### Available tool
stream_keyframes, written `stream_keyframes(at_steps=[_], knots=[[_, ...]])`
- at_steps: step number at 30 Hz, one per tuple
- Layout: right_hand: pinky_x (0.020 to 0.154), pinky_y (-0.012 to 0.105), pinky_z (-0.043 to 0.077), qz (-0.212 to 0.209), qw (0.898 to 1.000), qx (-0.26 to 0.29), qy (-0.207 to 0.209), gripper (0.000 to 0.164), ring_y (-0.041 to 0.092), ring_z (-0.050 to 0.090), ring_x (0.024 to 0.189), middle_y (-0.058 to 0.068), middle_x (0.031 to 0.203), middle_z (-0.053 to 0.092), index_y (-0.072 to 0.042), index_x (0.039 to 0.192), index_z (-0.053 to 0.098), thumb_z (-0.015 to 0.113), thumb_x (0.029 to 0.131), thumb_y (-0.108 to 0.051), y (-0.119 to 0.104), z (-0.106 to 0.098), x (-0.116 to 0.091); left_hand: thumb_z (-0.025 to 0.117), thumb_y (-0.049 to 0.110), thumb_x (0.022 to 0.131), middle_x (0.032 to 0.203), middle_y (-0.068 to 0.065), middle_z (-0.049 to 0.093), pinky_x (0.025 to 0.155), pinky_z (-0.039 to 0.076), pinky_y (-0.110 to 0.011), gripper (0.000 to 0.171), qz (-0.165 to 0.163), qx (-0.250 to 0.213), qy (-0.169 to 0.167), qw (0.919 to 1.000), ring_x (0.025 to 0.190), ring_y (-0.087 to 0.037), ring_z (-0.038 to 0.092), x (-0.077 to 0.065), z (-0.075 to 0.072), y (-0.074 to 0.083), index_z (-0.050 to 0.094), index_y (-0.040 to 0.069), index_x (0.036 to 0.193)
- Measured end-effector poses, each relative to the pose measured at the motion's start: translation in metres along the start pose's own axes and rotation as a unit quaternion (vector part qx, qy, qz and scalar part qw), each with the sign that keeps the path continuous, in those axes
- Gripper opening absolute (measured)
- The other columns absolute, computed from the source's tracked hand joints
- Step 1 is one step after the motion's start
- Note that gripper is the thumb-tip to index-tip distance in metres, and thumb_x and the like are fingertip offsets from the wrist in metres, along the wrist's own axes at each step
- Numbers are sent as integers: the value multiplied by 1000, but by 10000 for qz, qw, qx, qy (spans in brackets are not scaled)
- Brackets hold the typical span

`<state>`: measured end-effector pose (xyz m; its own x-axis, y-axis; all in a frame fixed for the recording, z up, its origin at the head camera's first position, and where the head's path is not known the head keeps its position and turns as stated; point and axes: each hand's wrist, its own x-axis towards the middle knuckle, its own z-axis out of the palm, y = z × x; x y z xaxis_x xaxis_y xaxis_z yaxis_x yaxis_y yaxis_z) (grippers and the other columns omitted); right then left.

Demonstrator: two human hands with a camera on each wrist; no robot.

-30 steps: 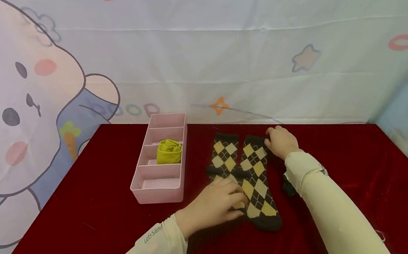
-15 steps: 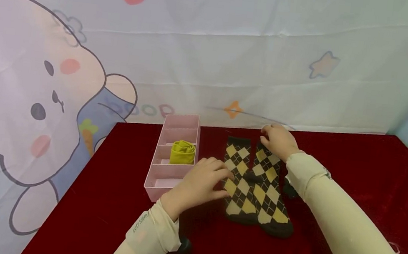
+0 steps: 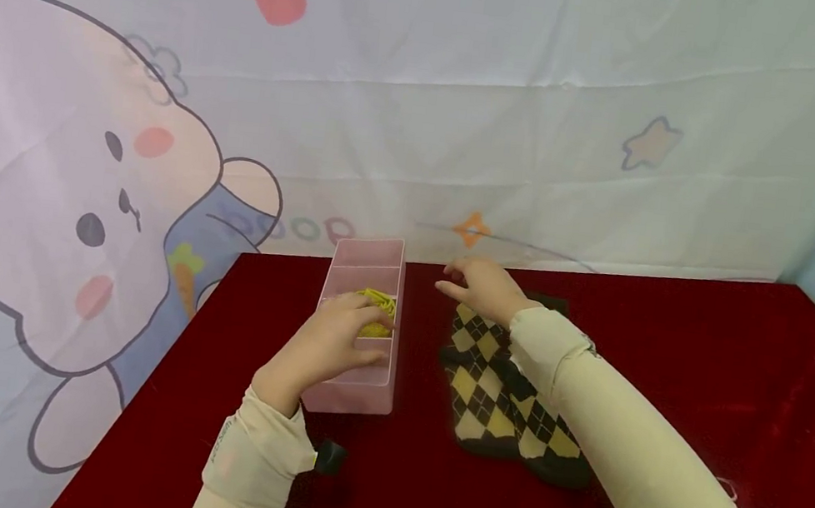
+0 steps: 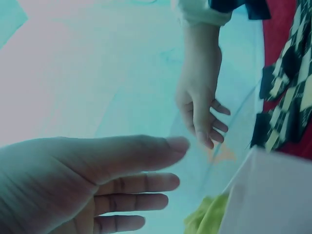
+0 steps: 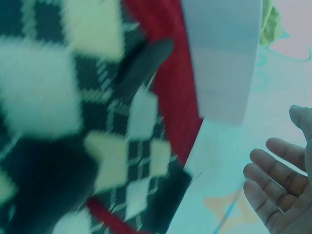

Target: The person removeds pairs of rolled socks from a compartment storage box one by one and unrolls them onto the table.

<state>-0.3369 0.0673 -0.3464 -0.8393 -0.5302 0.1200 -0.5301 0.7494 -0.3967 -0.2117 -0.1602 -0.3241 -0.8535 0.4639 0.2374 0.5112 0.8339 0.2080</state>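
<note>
Above the front part of a pink divided box (image 3: 353, 401) hovers my left hand (image 3: 330, 337), its fingers spread and holding nothing. A rolled yellow cloth (image 3: 376, 330) sits in one compartment, partly hidden by that hand; its folds (image 4: 207, 217) also show beside the box in the left wrist view. My right hand (image 3: 482, 288) is in the air between the box and the socks, fingers loose, nothing in them. Two argyle socks (image 3: 485, 397) in black, yellow and cream lie side by side on the table, their right part covered by my right forearm.
A dark red velvet cloth (image 3: 697, 362) covers the table. Behind it hangs a pale curtain (image 3: 542, 135) with cartoon prints. A small pinkish loop (image 3: 728, 489) lies on the right side of the table.
My left hand has moved from the socks leftward to over the box. My right hand has left the top of the right sock and come left. The head view has shifted too.
</note>
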Motion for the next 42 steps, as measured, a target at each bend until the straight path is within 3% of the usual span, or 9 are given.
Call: stream_keyframes(at_steps=[7,13,15,20,25,31,34,42], knots=[[96,41,49,-536,9984,152,-127,47,28,62,110,14,117,66,-2,124,61,58,94,-38,-26,13,17,79,21,75,112,-9,67,97,38,-50,33,-554,138,-82,9983,110,-31,57,-11,-7,-26,70,10,106],[104,40,44,-787,9962,-197,-320,57,27,55,121,12,128,62,-4,129,58,67,88,-41,-45,27,24,76,20,78,114,-12,67,99,37,-54,36,-901,51,-382,9952,113,-34,56,-16,-8,-44,69,7,111],[105,39,43,-841,9953,-294,-377,60,27,55,119,10,124,64,-4,131,57,69,86,-40,-50,30,27,76,20,79,112,-12,68,98,37,-54,35,-971,23,-447,9943,112,-34,56,-17,-9,-49,69,5,110],[98,35,45,-884,9943,-364,-463,52,22,57,108,5,113,68,-8,125,62,73,82,-34,-58,38,32,77,18,78,108,-11,67,94,38,-55,29,-1031,-9,-506,9934,109,-34,56,-22,-10,-59,70,7,104],[90,35,45,-852,9914,-916,-394,46,21,51,100,2,110,68,-11,118,66,75,80,-35,-61,42,32,77,13,77,108,-11,68,93,38,-56,28,-1030,-120,-530,9932,110,-35,56,-23,-9,-65,71,6,103],[95,38,43,-1038,9857,-1302,-252,44,23,49,105,5,110,64,-10,114,65,75,79,-35,-65,45,29,76,12,76,107,-11,69,91,39,-54,30,-1038,-144,-653,9923,108,-35,57,-23,-8,-71,71,6,105],[97,38,43,-1134,9847,-1298,-236,45,23,49,108,6,112,63,-9,115,64,75,79,-34,-67,46,27,76,13,77,107,-10,69,91,40,-55,30,-1037,-124,-697,9921,108,-34,57,-24,-7,-73,71,7,105],[87,32,46,-1033,9885,-1032,-386,42,18,51,94,2,104,67,-11,114,62,74,80,-32,-68,51,27,75,11,78,108,-10,68,92,39,-56,29,-1061,-110,-763,9914,108,-34,57,-23,-7,-73,71,7,106]])
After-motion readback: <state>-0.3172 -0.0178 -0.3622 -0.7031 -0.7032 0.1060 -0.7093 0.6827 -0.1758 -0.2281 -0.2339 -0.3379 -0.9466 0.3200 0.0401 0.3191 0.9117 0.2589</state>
